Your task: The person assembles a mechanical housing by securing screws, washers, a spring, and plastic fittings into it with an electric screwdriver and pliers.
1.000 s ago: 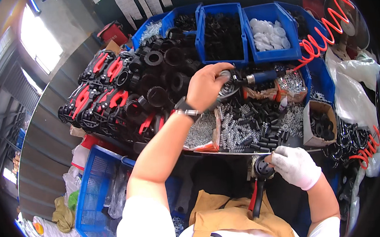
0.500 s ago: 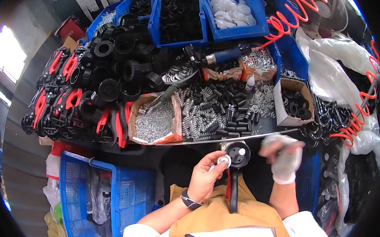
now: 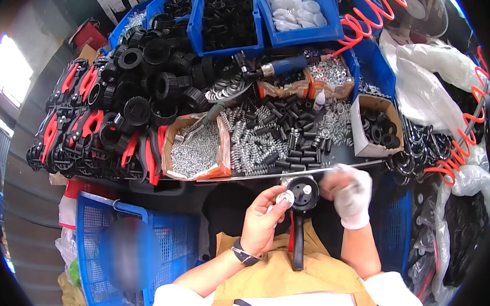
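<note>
My left hand (image 3: 265, 218) is closed, pinching a small round white part with a metallic-looking centre (image 3: 284, 198) between thumb and fingers. Right beside it, at the bench's front edge, is a round black tool head (image 3: 304, 192) with a white peg standing in it. A long black handle (image 3: 299, 241) hangs down from that head over my tan apron, with a red strip along it. My right hand (image 3: 351, 198), in a white glove, is just right of the black head. Its fingers are smeared by motion, so what they hold, if anything, does not show.
Springs and black sleeves (image 3: 288, 134) cover the bench middle, beside a carton of small metal pieces (image 3: 198, 152). Red-and-black tools (image 3: 69, 131) are stacked left. A blue power tool (image 3: 285, 66) lies behind. A blue basket (image 3: 175, 240) stands low left; red coiled hose (image 3: 355, 31) hangs right.
My right hand has moved left, closer to the black head. My left hand still pinches the white part beside it. The view has shifted slightly.
</note>
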Motion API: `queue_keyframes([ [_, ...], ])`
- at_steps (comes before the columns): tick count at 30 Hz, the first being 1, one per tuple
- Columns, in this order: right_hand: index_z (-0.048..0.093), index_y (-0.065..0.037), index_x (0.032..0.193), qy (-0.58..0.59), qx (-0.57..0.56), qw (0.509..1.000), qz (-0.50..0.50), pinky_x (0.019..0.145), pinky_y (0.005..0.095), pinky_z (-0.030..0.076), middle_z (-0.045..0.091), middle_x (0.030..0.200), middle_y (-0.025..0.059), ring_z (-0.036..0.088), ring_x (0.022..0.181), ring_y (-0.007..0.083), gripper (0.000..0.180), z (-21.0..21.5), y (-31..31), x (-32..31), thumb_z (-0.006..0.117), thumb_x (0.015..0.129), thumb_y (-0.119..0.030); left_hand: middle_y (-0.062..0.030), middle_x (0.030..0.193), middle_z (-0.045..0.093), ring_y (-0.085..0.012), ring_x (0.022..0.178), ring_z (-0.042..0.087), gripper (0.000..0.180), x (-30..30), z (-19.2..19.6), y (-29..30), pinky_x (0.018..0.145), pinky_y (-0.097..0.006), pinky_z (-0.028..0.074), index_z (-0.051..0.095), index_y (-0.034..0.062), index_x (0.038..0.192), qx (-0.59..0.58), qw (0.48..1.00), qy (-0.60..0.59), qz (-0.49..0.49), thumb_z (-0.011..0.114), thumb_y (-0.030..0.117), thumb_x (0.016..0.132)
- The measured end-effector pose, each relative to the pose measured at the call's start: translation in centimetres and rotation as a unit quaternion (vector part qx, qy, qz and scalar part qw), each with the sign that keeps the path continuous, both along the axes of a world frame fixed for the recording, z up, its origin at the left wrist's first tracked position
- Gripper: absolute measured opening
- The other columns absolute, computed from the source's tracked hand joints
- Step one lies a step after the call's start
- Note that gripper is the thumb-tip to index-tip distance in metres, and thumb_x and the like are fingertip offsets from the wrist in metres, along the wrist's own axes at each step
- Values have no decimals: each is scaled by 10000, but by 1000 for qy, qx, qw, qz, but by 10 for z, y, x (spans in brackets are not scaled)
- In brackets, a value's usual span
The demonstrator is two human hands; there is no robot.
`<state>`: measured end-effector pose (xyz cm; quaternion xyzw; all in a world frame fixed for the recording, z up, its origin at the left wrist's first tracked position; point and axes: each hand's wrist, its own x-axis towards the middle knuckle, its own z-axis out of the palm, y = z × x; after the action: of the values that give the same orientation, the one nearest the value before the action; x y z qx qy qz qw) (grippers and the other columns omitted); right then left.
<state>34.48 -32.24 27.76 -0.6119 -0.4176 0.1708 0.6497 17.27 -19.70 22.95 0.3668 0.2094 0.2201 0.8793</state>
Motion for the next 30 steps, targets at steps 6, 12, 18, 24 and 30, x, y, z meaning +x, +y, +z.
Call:
queue_keyframes([
  [6, 664, 0, 739, 92, 53, 993, -54, 563, 271, 459, 637, 662, 68, 584, 581, 128, 458, 3, 10, -5, 650, 937, -413, 5, 1001, 657, -25, 776, 543, 326, 4, 0, -1, 642, -181, 431, 597, 58, 1245, -4, 1000, -21, 23, 677, 74, 930],
  [12, 678, 3, 768, 19, 35, 999, -23, 537, 265, 444, 627, 640, 37, 572, 559, 117, 441, 8, 21, -10, 647, 944, -401, 5, 995, 657, -31, 764, 545, 317, 6, -2, -4, 646, -189, 439, 589, 64, 1234, -7, 999, -23, 24, 680, 82, 930],
  [18, 677, -10, 758, -51, 36, 997, -39, 563, 270, 466, 643, 663, 47, 604, 600, 140, 405, 13, 24, -14, 641, 953, -364, 11, 981, 653, -27, 756, 541, 311, 5, -1, -6, 650, -190, 438, 590, 70, 1229, -9, 999, -12, 33, 680, 93, 932],
  [24, 695, 7, 843, -12, -37, 998, -44, 590, 256, 488, 688, 734, 71, 628, 634, 125, 368, 5, 14, -15, 674, 930, -350, 5, 956, 654, -46, 746, 562, 309, 3, -2, -8, 649, -206, 460, 589, 68, 1229, -11, 999, -10, 32, 675, 84, 932],
  [30, 700, 12, 849, -4, -40, 998, -43, 612, 265, 479, 685, 742, 73, 628, 666, 135, 411, 7, 15, -10, 649, 939, -386, -18, 960, 668, -66, 737, 588, 316, 3, -2, -3, 646, -219, 476, 585, 55, 1225, -7, 999, -11, 39, 680, 75, 923],
])
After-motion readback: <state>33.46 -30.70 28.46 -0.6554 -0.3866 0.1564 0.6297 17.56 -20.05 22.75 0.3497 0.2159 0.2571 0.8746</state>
